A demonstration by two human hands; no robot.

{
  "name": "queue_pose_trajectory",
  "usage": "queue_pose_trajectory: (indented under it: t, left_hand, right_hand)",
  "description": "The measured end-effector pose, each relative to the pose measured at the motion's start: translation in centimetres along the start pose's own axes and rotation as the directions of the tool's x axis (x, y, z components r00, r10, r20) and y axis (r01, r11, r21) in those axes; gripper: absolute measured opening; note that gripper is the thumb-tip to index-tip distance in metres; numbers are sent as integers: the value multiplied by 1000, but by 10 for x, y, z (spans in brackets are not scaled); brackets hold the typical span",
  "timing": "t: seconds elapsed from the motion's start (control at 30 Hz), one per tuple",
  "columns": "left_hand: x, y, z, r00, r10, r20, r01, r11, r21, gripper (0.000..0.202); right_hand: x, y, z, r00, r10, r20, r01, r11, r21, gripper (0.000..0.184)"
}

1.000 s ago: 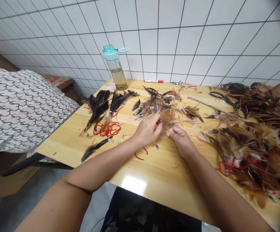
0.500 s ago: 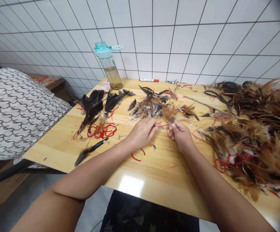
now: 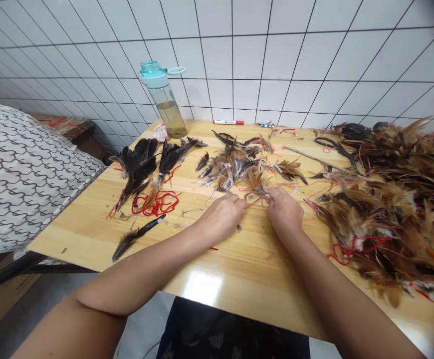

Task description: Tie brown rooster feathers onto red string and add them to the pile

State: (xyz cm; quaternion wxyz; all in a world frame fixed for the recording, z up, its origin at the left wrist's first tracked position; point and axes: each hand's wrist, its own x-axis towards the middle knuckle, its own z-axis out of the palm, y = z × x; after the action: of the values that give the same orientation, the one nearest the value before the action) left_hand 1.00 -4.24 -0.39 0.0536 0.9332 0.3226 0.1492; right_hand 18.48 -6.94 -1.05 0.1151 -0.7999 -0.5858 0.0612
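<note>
Both bare hands are front-centre on the light-wood worktop (image 3: pixel 217 269), close together but just apart. Right hand (image 3: pixel 283 209): fingers pinched on the base of a small tan feather tuft (image 3: pixel 257 183). Thin red thread (image 3: pixel 256 201) runs from the tuft to the left hand (image 3: pixel 222 217). Its fingers are curled at the thread, can't tell if gripping. The tuft touches the near side of a loose brown-and-grey feather pile (image 3: pixel 230 167), mid-worktop.

Along the right edge: large heap of brown-and-black feathers (image 3: pixel 385 219) tangled with red thread. Left of centre: bunches of glossy black feathers (image 3: pixel 138 167), a tangle of red cord (image 3: pixel 156 203), and a single dark feather (image 3: pixel 134 239) nearer the front edge.

Back edge, against the white tiled wall (image 3: pixel 239 50): clear plastic bottle with teal cap (image 3: pixel 162 102), part-filled with yellowish liquid, and a white marker pen with red ends (image 3: pixel 228 122).
</note>
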Motion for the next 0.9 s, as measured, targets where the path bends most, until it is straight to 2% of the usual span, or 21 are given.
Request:
queue_pose_trajectory:
  t: [0.1, 0.17, 0.23, 0.33, 0.4, 0.47, 0.6, 0.7, 0.8, 0.9]
  left_hand:
    - [2, 6, -1, 986, 150, -76, -149, 989, 21, 22]
    - [5, 7, -5, 952, 257, -165, -254, 966, 39, 25]
    - [9, 4, -10, 922, 313, -230, -307, 950, 60, 25]
    - [12, -13, -18, 915, 281, -288, -279, 959, 47, 25]
    - [14, -28, -21, 929, 227, -294, -245, 969, -26, 27]
    - [15, -43, -20, 941, 189, -280, -234, 962, -140, 27]
    - [16, -63, -6, 955, 163, -249, -247, 900, -359, 24]
    - [16, -63, 6, 963, 166, -212, -251, 836, -488, 22]
    - [15, -52, 11, 965, 198, -171, -259, 811, -525, 18]
    - [11, -31, 11, 971, 176, -164, -229, 885, -406, 19]
  right_hand:
    - [-3, -3, -2, 994, -109, 20, 111, 985, -136, 26]
    - [-6, -6, -2, 970, -236, 50, 241, 952, -189, 23]
    - [-9, -8, -3, 935, -347, 78, 356, 911, -211, 21]
    - [-16, -11, -7, 860, -498, 110, 510, 833, -215, 23]
    - [-20, -13, -9, 793, -596, 125, 609, 771, -184, 24]
    - [-24, -13, -9, 757, -645, 104, 654, 748, -117, 26]
    - [-26, -14, -5, 770, -638, 15, 626, 761, 171, 30]
    - [-20, -12, -1, 780, -621, -81, 593, 692, 412, 23]
    - [-12, -7, 3, 847, -501, -176, 513, 685, 518, 23]
    - [-6, -2, 5, 920, -324, -219, 391, 782, 484, 24]
